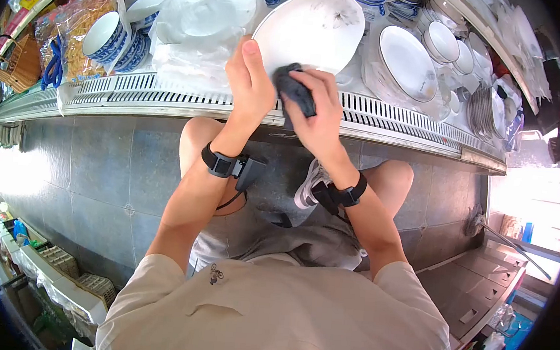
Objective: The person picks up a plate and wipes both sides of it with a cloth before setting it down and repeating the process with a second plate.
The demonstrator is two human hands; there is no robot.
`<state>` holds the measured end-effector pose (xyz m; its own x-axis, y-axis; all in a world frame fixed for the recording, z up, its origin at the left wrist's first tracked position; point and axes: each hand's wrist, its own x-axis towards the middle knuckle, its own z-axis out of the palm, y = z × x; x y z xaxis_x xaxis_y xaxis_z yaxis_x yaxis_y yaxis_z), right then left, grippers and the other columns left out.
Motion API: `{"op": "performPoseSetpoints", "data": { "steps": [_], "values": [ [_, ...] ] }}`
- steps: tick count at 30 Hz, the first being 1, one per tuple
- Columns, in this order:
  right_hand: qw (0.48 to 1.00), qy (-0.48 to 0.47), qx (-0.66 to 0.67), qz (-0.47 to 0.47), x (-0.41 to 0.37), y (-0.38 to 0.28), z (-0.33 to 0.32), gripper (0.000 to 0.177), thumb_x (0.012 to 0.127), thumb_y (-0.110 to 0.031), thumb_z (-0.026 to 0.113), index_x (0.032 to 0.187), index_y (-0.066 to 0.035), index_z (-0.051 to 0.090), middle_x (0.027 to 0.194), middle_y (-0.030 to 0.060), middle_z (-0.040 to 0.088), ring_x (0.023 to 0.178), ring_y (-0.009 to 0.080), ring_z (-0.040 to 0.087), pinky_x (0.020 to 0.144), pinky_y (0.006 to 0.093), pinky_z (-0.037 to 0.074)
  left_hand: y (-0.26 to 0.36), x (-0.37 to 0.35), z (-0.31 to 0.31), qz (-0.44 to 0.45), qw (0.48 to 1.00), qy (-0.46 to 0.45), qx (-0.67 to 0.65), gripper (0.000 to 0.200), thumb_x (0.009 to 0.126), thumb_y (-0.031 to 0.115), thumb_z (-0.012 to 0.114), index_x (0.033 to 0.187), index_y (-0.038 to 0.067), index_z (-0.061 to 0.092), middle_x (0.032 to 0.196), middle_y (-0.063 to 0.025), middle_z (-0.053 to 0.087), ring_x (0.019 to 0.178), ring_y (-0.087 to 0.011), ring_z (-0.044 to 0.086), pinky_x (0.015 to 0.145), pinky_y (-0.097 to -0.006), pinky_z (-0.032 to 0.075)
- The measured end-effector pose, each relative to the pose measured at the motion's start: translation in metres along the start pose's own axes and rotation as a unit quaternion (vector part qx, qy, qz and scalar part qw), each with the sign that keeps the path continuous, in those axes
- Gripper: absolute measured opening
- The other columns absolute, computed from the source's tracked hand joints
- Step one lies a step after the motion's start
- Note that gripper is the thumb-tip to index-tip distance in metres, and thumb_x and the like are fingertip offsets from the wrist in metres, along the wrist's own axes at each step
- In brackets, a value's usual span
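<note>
A large white oval plate with a grey floral pattern near its far edge is tilted over the front of the shelf. My left hand grips the plate's left rim, thumb lying on top and the other fingers mostly hidden. In my right hand is a bunched dark grey cloth, at the plate's near edge; whether it presses on the surface is hard to tell. Left of the plate stands a stack of plastic-wrapped white plates. To its right lies another stack of white oval plates.
A slotted metal shelf edge runs below the plates. Blue-patterned bowls and bagged goods stand left; white bowls and upright plates right. Tiled floor lies below, with a brown cabinet at lower right.
</note>
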<state>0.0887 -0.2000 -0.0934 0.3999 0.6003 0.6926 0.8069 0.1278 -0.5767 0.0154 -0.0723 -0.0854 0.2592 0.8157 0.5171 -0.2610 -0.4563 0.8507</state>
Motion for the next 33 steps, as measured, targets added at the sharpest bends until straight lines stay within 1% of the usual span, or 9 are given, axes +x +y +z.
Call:
{"op": "performPoseSetpoints", "data": {
  "steps": [2,4,8,12,19,22,25,28,33],
  "values": [
    [0.999,-0.015,0.027,0.008,-0.001,0.0,-0.001,0.047,0.075,-0.001,0.077,0.121,-0.011,0.07,0.123,0.0159,0.056,0.101,0.0318,0.066,0.08,0.0391,0.057,0.0,0.001,-0.003,0.011,1.0,-0.004,0.011,0.051,0.113,0.036,0.034,0.087,-0.003,0.056,0.071,-0.0165,0.056,0.064,-0.0239,0.049,0.06,-0.04,0.039],
    [0.993,-0.085,-0.079,-0.004,0.002,0.009,-0.015,0.051,0.07,-0.001,0.078,0.119,-0.015,0.072,0.123,0.0148,0.056,0.101,0.0321,0.066,0.08,0.0411,0.058,0.004,0.001,-0.005,0.05,0.998,-0.024,0.043,0.052,0.113,0.036,0.033,0.086,-0.003,0.055,0.071,-0.0171,0.056,0.064,-0.0244,0.049,0.06,-0.04,0.039],
    [0.978,0.058,-0.202,-0.021,0.021,0.044,-0.037,0.054,0.069,0.0,0.078,0.12,-0.017,0.072,0.124,0.0173,0.054,0.093,0.0344,0.064,0.077,0.0413,0.057,0.01,0.003,-0.004,-0.01,0.999,-0.045,0.013,0.052,0.113,0.036,0.034,0.086,-0.002,0.055,0.072,-0.0175,0.056,0.064,-0.0249,0.049,0.06,-0.0403,0.039],
    [0.972,0.144,-0.187,-0.004,0.028,0.045,-0.034,0.054,0.074,-0.002,0.077,0.125,-0.015,0.068,0.126,0.0189,0.051,0.089,0.0347,0.064,0.08,0.0417,0.054,0.003,-0.003,-0.002,0.011,0.998,-0.057,0.021,0.054,0.113,0.037,0.034,0.087,-0.004,0.056,0.07,-0.0165,0.055,0.065,-0.0236,0.05,0.06,-0.0394,0.04],
    [0.998,-0.031,0.02,0.048,-0.001,0.008,-0.004,0.048,0.074,0.0,0.075,0.121,-0.012,0.072,0.121,0.017,0.055,0.094,0.0305,0.066,0.081,0.0374,0.056,0.006,0.001,0.001,-0.064,0.997,0.02,-0.033,0.053,0.113,0.036,0.036,0.086,-0.005,0.056,0.068,-0.0142,0.053,0.065,-0.0202,0.046,0.059,-0.0397,0.038],
    [0.994,-0.086,0.055,0.029,0.001,0.01,-0.004,0.053,0.071,0.002,0.076,0.12,-0.015,0.073,0.123,0.0165,0.056,0.098,0.0303,0.066,0.079,0.0377,0.057,0.004,0.0,-0.005,-0.015,0.999,-0.018,0.04,0.051,0.113,0.035,0.036,0.085,-0.004,0.055,0.067,-0.0147,0.052,0.063,-0.0221,0.046,0.059,-0.04,0.038],
    [0.99,-0.003,-0.123,-0.064,0.016,0.022,-0.017,0.057,0.068,-0.002,0.078,0.121,-0.02,0.074,0.124,0.0154,0.055,0.104,0.0331,0.065,0.079,0.0409,0.059,-0.004,-0.001,-0.005,-0.009,0.997,-0.062,0.043,0.049,0.113,0.033,0.037,0.084,-0.004,0.054,0.067,-0.0156,0.052,0.062,-0.0235,0.046,0.059,-0.0403,0.038],
    [0.971,0.141,-0.187,-0.052,0.035,0.041,-0.033,0.056,0.072,-0.001,0.076,0.125,-0.017,0.072,0.125,0.0196,0.054,0.106,0.0392,0.061,0.086,0.0451,0.055,-0.003,-0.006,-0.006,0.032,0.993,-0.099,0.056,0.048,0.112,0.031,0.037,0.083,-0.004,0.053,0.068,-0.0167,0.051,0.063,-0.0252,0.046,0.059,-0.0407,0.038],
    [0.974,0.126,-0.188,-0.015,0.025,0.03,-0.03,0.052,0.074,-0.002,0.075,0.124,-0.015,0.071,0.121,0.0211,0.056,0.103,0.0397,0.062,0.085,0.0444,0.054,0.005,-0.013,0.001,0.037,0.996,-0.073,0.026,0.049,0.113,0.031,0.035,0.088,-0.005,0.057,0.073,-0.0165,0.056,0.067,-0.0233,0.05,0.061,-0.0403,0.039]
  ]
}}
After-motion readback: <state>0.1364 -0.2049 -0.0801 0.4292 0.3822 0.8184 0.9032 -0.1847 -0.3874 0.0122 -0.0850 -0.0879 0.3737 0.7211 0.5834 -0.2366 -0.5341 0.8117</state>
